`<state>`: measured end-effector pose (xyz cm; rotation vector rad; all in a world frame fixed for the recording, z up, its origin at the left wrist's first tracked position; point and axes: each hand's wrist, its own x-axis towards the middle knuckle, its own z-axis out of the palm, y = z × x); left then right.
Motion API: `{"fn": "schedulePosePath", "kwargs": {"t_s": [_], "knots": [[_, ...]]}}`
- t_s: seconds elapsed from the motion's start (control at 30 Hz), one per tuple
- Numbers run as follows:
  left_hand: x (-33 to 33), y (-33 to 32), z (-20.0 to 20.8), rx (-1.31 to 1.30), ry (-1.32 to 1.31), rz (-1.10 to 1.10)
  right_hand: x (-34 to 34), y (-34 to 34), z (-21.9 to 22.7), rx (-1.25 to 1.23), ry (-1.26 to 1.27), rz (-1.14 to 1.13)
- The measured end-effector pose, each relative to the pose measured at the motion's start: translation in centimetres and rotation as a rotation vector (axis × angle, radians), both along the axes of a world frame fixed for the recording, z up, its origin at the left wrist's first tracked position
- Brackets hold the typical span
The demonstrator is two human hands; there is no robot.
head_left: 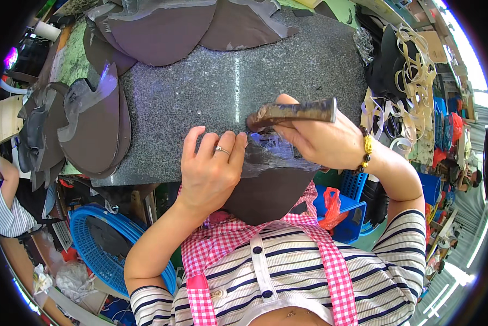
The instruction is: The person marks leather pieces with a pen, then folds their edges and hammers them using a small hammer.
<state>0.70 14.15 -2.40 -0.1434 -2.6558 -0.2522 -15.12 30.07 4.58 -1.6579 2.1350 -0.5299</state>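
A hammer [295, 113] with a worn metal head is in my right hand [317, 138], fingers closed round it; its handle is mostly hidden. The rusty end of the head is at the far edge of a dark brown sheet piece [271, 193]. This piece has a greyish, shiny strip along its far edge and hangs over the near edge of the stone slab [189, 92]. My left hand [214, 165] lies beside the hammer with fingers spread, fingertips by the left side of the strip. Its thumb is hidden.
Similar rounded brown pieces lie at the slab's far side [157, 32] and at its left [94, 127]. Cream straps [412, 70] are heaped at the right. Blue baskets [100, 250] stand below left, and a blue crate [350, 220] below right. Another person's arm [5, 171] shows far left.
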Motion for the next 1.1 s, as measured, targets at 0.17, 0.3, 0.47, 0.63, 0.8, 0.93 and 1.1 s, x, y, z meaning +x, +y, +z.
{"fn": "schedulePosePath", "kwargs": {"t_s": [0.17, 0.3, 0.47, 0.63, 0.8, 0.93, 1.1], "knots": [[0.2, 0.3, 0.3, -0.013, -0.042, -0.013, 0.0, -0.2, 0.4, 0.105, -0.037, -0.054], [0.5, 0.6, 0.3, -0.009, -0.089, 0.019, 0.2, 0.0, 0.1, 0.07, 0.126, 0.094], [0.4, 0.7, -0.2, 0.047, -0.041, 0.043, -0.2, -0.4, 0.3, -0.013, 0.181, 0.183], [0.9, 1.1, -0.5, 0.225, 0.038, 0.14, -0.2, -0.6, -0.2, -0.009, 0.179, 0.135], [1.0, 1.9, -0.6, 0.215, 0.042, 0.152, -0.5, -0.7, 0.2, 0.097, 0.131, 0.158], [1.3, 2.0, -0.9, 0.202, 0.032, 0.163, -0.1, -1.3, 0.4, 0.019, 0.056, 0.039], [1.0, 1.9, -0.9, 0.21, 0.005, 0.153, -0.4, -1.8, -0.3, -0.028, 0.201, 0.228]]}}
